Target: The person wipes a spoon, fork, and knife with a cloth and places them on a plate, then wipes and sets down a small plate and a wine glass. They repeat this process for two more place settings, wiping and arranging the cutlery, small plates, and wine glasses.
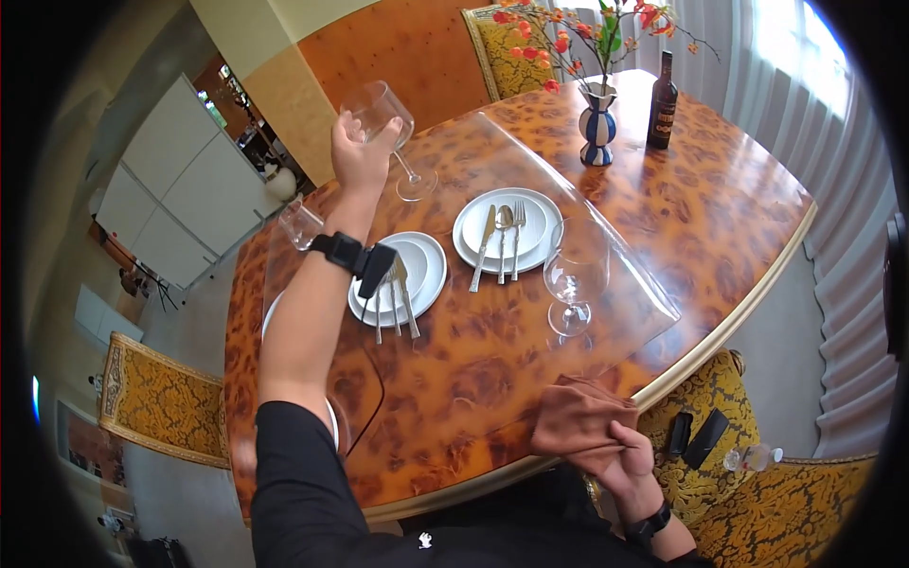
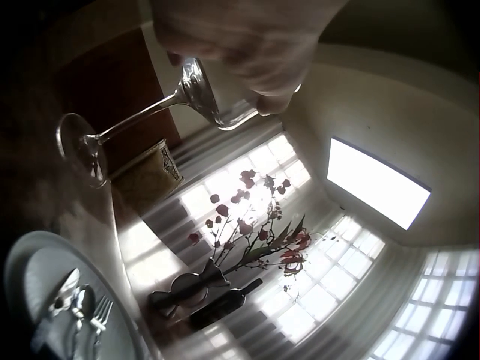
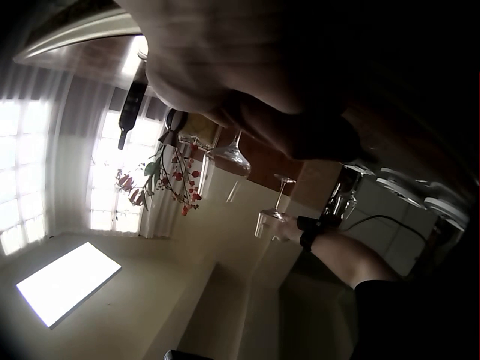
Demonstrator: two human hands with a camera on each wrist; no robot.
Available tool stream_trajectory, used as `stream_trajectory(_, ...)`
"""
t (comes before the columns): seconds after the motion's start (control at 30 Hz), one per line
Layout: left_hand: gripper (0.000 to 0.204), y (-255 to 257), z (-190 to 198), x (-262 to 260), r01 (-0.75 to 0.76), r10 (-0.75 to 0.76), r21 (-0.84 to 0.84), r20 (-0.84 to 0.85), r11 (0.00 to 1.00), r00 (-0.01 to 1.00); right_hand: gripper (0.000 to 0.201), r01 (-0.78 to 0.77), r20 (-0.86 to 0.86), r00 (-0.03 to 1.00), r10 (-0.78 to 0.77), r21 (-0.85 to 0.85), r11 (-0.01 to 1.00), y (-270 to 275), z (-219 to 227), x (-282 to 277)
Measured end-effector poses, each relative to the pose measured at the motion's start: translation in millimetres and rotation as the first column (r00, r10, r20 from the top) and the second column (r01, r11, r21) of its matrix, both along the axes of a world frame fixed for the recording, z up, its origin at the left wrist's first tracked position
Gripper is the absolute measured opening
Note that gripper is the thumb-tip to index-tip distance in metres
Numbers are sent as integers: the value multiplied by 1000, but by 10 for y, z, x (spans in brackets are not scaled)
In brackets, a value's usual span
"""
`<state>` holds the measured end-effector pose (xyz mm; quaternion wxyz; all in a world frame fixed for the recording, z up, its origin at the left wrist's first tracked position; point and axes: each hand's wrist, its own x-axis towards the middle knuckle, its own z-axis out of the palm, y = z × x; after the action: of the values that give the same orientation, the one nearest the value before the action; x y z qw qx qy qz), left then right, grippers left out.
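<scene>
My left hand [image 1: 362, 156] reaches to the table's far side and grips a wine glass [image 1: 381, 99] around its bowl. The stem [image 2: 139, 120] and round foot point down toward the tabletop. Near the front edge, my right hand [image 1: 630, 459] pinches a bunched brown cloth [image 1: 576, 421]. Between the hands stands a second wine glass [image 1: 573, 270], upright beside a white plate stack [image 1: 462, 241] that bears a knife, spoon and fork. Another white plate stack [image 1: 437, 270] with cutlery lies close to my left forearm, which partly covers it. A third glass [image 1: 301, 225] shows behind that forearm.
A striped vase [image 1: 597, 128] of red flowers and a dark bottle [image 1: 664, 109] stand at the back right. A clear sheet [image 1: 630, 265] covers part of the table [image 1: 748, 204]. A thin black cable [image 1: 381, 388] hangs from the left wrist. Patterned chairs [image 1: 170, 398] surround the table.
</scene>
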<state>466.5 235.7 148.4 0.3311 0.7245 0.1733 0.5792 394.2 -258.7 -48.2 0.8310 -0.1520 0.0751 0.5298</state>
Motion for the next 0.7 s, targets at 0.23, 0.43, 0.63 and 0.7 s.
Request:
stream_trajectory(0.23, 82, -1302, 344, -1437, 282, -289, -91, -83, 955, 954, 54, 77, 305, 950, -69, -12, 997, 524, 283, -341)
stream_trajectory(0.43, 87, -1920, -92, -2327, 467, -524, -281, -183, 839, 832, 42, 392, 813, 536, -229, 1, 920, 1117, 495, -624)
stream_trajectory(0.63, 81, -2055, -300, -2763, 487, -555, -287, -241, 825, 797, 31, -209, 972, 83, 221, -200, 957, 1480, 800, -874)
stream_trajectory(0.7, 77, -2004, -305, -2858, 496, -570, -313, -220, 810, 791, 34, -342, 939, 108, 325, -272, 899, 1500, 939, -948)
